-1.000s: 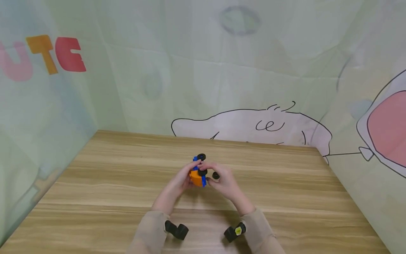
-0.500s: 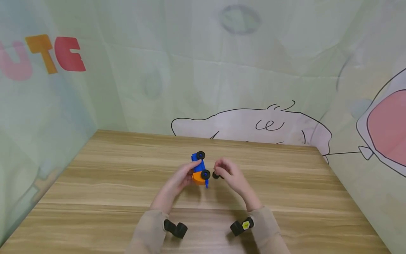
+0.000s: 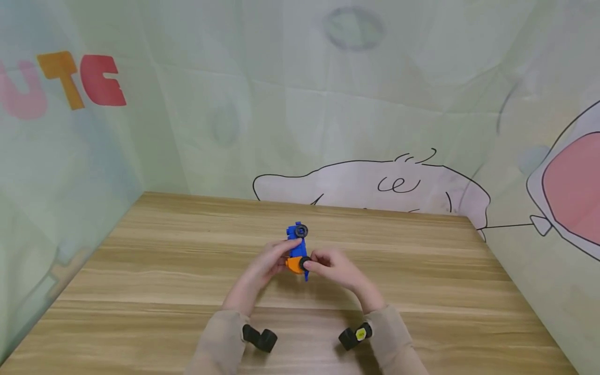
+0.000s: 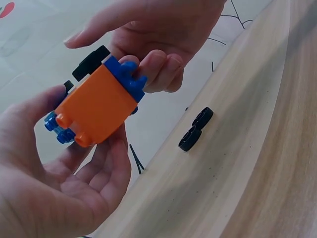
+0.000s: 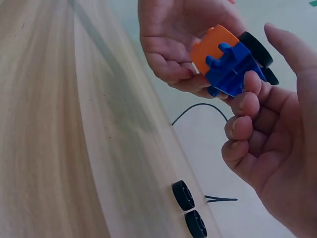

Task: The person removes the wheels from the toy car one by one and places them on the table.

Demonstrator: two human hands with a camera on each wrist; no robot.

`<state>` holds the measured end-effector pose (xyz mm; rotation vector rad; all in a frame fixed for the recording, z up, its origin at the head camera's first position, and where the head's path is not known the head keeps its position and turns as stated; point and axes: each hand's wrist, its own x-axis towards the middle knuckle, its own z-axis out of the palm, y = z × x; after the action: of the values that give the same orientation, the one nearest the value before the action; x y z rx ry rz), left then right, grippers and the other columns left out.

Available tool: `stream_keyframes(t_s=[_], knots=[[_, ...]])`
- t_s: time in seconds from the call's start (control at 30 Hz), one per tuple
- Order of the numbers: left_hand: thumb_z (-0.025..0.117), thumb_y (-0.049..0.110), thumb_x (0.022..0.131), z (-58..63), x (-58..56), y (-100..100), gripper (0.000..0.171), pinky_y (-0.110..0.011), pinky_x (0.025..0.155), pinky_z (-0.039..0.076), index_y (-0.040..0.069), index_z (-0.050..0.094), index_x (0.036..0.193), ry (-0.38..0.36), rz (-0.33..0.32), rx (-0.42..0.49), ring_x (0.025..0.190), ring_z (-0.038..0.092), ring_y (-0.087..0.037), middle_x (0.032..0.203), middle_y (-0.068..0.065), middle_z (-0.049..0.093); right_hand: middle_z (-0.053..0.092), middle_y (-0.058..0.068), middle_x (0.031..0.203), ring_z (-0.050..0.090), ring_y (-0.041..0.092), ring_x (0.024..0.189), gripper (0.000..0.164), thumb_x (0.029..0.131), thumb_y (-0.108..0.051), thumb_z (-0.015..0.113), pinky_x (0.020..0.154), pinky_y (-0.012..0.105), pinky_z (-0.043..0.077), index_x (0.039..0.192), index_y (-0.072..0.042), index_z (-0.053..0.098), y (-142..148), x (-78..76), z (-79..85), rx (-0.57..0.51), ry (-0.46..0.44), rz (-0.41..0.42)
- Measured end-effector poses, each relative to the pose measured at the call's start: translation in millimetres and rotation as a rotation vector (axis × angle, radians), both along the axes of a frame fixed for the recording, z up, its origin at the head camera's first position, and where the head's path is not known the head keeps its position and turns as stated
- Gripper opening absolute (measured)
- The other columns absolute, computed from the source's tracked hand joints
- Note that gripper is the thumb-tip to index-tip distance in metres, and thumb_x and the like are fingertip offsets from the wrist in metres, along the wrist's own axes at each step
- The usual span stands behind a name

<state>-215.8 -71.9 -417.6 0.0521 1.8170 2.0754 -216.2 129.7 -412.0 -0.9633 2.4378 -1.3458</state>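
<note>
- Two hands work on a toy car, raised over the bench [image 3: 394, 281] and tipped so its wheeled side faces up and to the right in the head view.
- The left hand [image 3: 268, 263] grips the car, thumb along the blue base [image 3: 295, 250], fingers bent beneath.
- The right hand [image 3: 336, 268] is at the cab end. Its thumb overlaps the near wheel [image 3: 302, 260] in the head view, yet the left wrist view shows that thumb stretched out with a gap; a bent fingertip is at the blue front. Whether it grips anything, I cannot tell.
- The orange cab [image 4: 96, 104] and base look like hard, smooth plastic: probably light, stiff, a little slippery and not easily broken, though joined pieces might part if twisted.
- Best hold, I judge: across the base between the wheels, as the left hand has it, which leaves the near wheel and the far wheel [image 3: 301, 230] free.
- One loose wheel [image 4: 190, 139] sits on the bench just beside a second loose wheel [image 4: 202, 118]; whether they touch is unclear. Both look small, light and likely to roll; a pinch across the rim should suit.
- No container shows in these views.
</note>
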Motion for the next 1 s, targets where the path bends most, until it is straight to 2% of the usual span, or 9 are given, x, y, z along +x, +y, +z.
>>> stream_keyframes(t_s=[0.17, 0.27, 0.43, 0.6, 0.77, 1.0], knots=[[0.056, 0.033, 0.097, 0.1, -0.1, 0.5, 0.053, -0.023, 0.077, 0.055, -0.011, 0.055, 0.127, -0.002, 0.001, -0.033, 0.08, 0.066, -0.01, 0.094, -0.002, 0.072, 0.044, -0.007, 0.065, 0.041, 0.004, 0.058, 0.037, 0.097, -0.038, 0.059, 0.054, 0.018, 0.031, 0.079, -0.005, 0.061, -4.6, 1.4, -1.4, -0.007, -0.032, 0.021], [0.057, 0.034, 0.096, 0.0, -0.1, 0.9, 0.055, -0.025, 0.082, 0.055, -0.009, 0.055, 0.129, -0.003, 0.005, -0.052, 0.083, 0.066, -0.011, 0.102, -0.006, 0.072, 0.044, -0.006, 0.063, 0.041, 0.004, 0.056, 0.029, 0.098, -0.027, 0.059, 0.053, 0.018, 0.032, 0.082, -0.003, 0.063, -6.7, 3.7, 1.6, -0.013, -0.055, 0.026], [0.056, 0.033, 0.096, 1.0, 1.0, 1.8, 0.053, -0.025, 0.082, 0.054, -0.01, 0.055, 0.129, 0.009, 0.014, -0.059, 0.084, 0.066, -0.011, 0.103, -0.008, 0.072, 0.043, -0.004, 0.06, 0.039, 0.004, 0.052, 0.023, 0.099, -0.013, 0.056, 0.051, 0.018, 0.031, 0.084, 0.002, 0.064, -8.0, 3.5, 2.5, -0.005, -0.082, 0.037], [0.058, 0.033, 0.095, 1.4, 1.4, 3.0, 0.054, -0.027, 0.088, 0.052, -0.009, 0.055, 0.129, 0.024, 0.011, -0.072, 0.088, 0.064, -0.013, 0.112, -0.015, 0.07, 0.044, 0.0, 0.059, 0.04, 0.005, 0.051, 0.026, 0.1, -0.018, 0.055, 0.05, 0.018, 0.032, 0.085, 0.001, 0.063, -7.6, 0.7, -3.3, -0.02, -0.111, 0.072], [0.061, 0.023, 0.094, -0.9, 0.7, 5.5, 0.05, -0.031, 0.095, 0.051, -0.011, 0.053, 0.129, 0.033, -0.003, -0.053, 0.092, 0.065, -0.013, 0.118, -0.021, 0.067, 0.045, -0.002, 0.059, 0.041, 0.005, 0.05, 0.032, 0.101, -0.024, 0.054, 0.05, 0.018, 0.033, 0.08, 0.001, 0.059, -7.5, 0.5, -4.2, -0.028, -0.11, 0.089], [0.064, 0.02, 0.093, -1.8, 0.1, 8.2, 0.049, -0.044, 0.108, 0.042, -0.011, 0.052, 0.13, 0.015, 0.032, -0.043, 0.1, 0.063, -0.019, 0.123, -0.023, 0.064, 0.045, -0.006, 0.06, 0.041, 0.004, 0.051, 0.04, 0.101, -0.03, 0.054, 0.05, 0.017, 0.035, 0.081, 0.005, 0.059, -8.1, 0.3, -4.9, -0.014, -0.104, 0.086]])
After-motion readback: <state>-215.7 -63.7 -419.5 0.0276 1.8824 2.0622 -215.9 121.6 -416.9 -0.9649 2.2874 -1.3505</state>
